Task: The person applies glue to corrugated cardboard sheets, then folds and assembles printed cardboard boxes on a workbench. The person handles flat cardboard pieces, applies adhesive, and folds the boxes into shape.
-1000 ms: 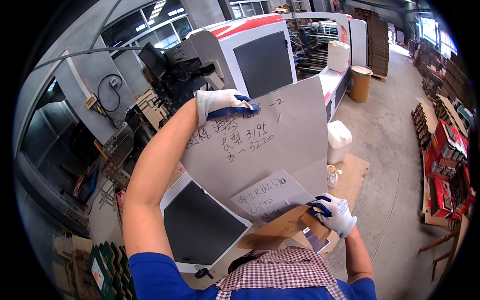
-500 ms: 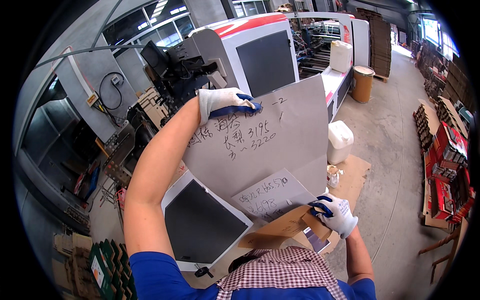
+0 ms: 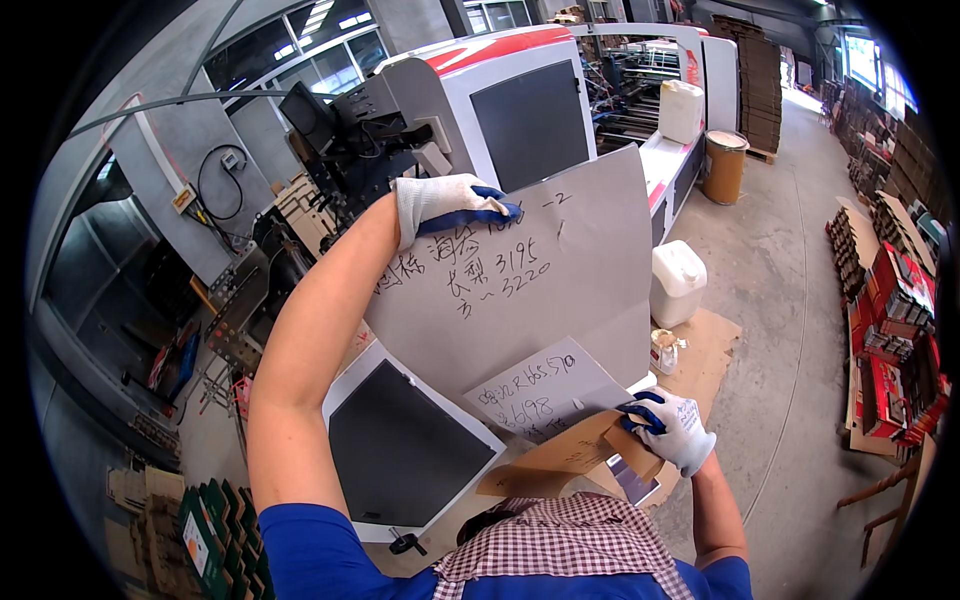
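Observation:
My left hand [image 3: 455, 208], in a white glove with blue-coated fingers, grips the upper left edge of a large grey cardboard sheet [image 3: 590, 270] marked with black handwriting. The sheet stands tilted in front of me. Against its lower part leans a smaller light-grey card [image 3: 540, 385], also handwritten. My right hand [image 3: 672, 430], gloved the same way, is closed at the right end of a piece of brown cardboard [image 3: 560, 455], near the smaller card's corner. Below that hand shows a small purple-and-white card [image 3: 632, 480]. The right fingertips are partly hidden behind the brown cardboard.
A white machine with a dark panel [image 3: 530, 125] stands beyond the sheet; another dark-panelled cabinet [image 3: 410, 445] is at left. White jugs [image 3: 678, 285] and a brown drum [image 3: 725, 170] stand to the right. Red boxes [image 3: 885, 390] are stacked far right.
The large grey sheet has shifted very slightly left and down at its upper right corner. Both hands keep their holds.

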The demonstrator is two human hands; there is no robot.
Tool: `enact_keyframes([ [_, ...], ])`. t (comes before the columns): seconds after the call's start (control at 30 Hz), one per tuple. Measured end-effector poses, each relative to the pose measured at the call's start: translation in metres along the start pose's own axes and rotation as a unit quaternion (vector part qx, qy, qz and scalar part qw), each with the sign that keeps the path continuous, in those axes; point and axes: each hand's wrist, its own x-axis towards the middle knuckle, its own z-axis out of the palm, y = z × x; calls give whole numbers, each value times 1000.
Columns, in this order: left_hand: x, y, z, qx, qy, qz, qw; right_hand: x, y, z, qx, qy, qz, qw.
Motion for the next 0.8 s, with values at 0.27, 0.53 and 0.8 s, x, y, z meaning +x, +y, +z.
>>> enact_keyframes([
  [0.27,7,-13,-4,42,7,15,999,1,-1,0,0,2,-2,1000],
  [0.53,5,-1,0,14,10,-11,1000,0,1,0,0,4,1,1000],
  [0.8,10,-11,-2,8,10,0,1000,1,0,-1,-3,0,1,1000],
])
